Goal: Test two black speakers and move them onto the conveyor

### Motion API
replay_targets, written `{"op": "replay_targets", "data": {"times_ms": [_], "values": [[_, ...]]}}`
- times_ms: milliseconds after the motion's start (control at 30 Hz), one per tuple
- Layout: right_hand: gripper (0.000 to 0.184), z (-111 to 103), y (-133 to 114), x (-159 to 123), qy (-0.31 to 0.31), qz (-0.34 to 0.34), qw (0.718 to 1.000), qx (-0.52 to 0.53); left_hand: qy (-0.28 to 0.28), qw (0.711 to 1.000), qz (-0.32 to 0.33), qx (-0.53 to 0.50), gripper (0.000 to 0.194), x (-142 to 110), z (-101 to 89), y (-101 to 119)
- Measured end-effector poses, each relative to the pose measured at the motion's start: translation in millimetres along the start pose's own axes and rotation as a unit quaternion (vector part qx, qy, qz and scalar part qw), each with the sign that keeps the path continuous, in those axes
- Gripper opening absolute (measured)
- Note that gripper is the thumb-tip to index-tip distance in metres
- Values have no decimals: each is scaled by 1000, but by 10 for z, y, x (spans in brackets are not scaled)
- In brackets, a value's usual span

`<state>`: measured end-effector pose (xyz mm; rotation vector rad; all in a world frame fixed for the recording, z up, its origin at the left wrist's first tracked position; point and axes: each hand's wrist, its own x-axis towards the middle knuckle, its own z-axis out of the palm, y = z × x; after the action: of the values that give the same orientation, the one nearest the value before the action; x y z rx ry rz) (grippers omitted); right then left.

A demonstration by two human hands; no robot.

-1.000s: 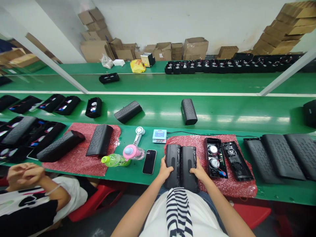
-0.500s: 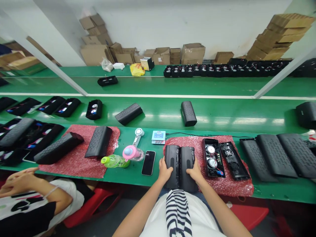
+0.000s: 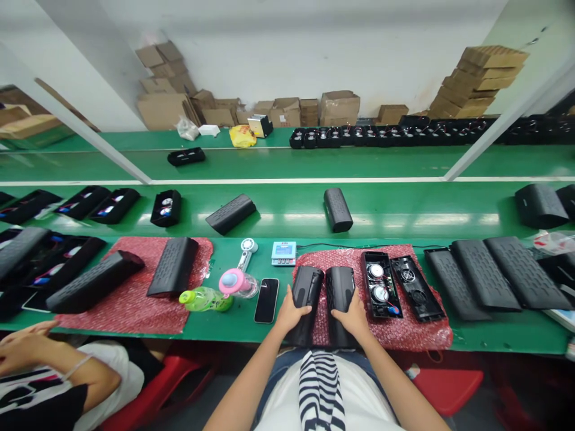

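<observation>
My left hand is closed around the side of a black speaker housing, thumb lying over its top. A second black speaker housing is gripped by my right hand, also with the thumb on top. The two housings stand side by side at the near edge of the red bubble wrap, with a narrow gap between them. Just right of my right hand lies an opened speaker showing two round silver drivers and wires. Next to it is a separate black half shell, inside facing up.
Left of me are a phone, a pink-lidded cup, a green bottle, a small fan and a blue-white meter. Black covers lie at right. A co-worker's hands rest at far left.
The two housings have moved apart; they were nearly touching side by side, and bubble wrap now shows between them. Both hands keep their hold. My view has shifted slightly.
</observation>
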<state>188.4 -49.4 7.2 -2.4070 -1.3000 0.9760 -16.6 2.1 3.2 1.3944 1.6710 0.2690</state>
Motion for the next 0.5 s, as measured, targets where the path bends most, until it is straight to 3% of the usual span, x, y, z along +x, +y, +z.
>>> {"op": "replay_targets", "data": {"times_ms": [67, 133, 200, 300, 367, 433, 500], "values": [[101, 0, -31, -82, 23, -12, 999, -25, 11, 999, 1, 33, 102, -36, 23, -3], [102, 15, -79, -157, 42, -23, 997, -53, 56, 994, 6, 89, 103, -93, 97, 35], [110, 30, -106, -191, 47, -28, 997, -58, 81, 988, 5, 128, 116, -139, 164, 92], [111, 17, -62, -144, 48, -31, 998, -23, 60, 989, -8, 134, 129, -135, 137, 145], [113, -33, 20, -79, 46, -35, 997, 46, 42, 995, 9, 88, 123, -92, 21, 123], [115, -116, 134, -32, 32, -36, 979, 198, -2, 999, 15, -33, 112, -55, -123, 43], [105, -211, 278, -37, -22, -22, 917, 399, -80, 975, -7, -205, 100, -61, -229, -83]]}}
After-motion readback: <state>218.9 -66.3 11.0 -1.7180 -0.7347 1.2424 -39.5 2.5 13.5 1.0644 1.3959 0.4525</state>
